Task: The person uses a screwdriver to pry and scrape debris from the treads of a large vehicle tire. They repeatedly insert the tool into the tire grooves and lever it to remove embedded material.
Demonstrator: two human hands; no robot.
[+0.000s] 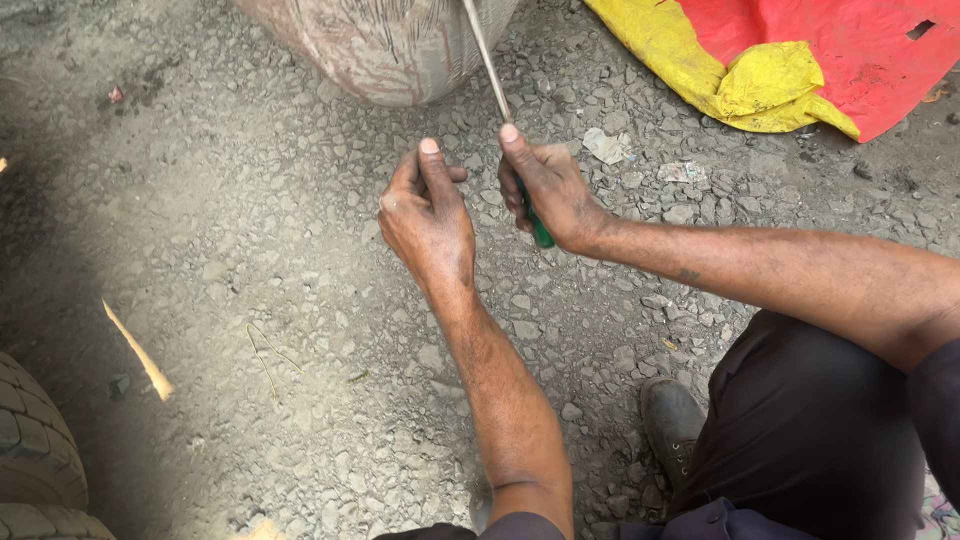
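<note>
- Head view: the right hand [552, 190] comes in from the right on a long bare forearm, wrist bent, fingers wrapped tight around the green handle of a screwdriver [505, 115], thumb stretched up along the shaft.
- The screwdriver's thin metal shaft slants up and slightly left, its tip reaching the worn tyre [380, 45] at the top edge; the exact contact spot is cut off by the frame.
- The left hand [428, 215] rises from below, forearm almost vertical, fingers curled loosely inward with the thumb up; it holds nothing that can be made out and sits just beside the right hand.
- Both hands hover over rough gravel ground [250, 250].
- A red and yellow sheet [800, 60] lies top right, another tyre [35, 450] bottom left, a dark shoe [668, 420] below.
</note>
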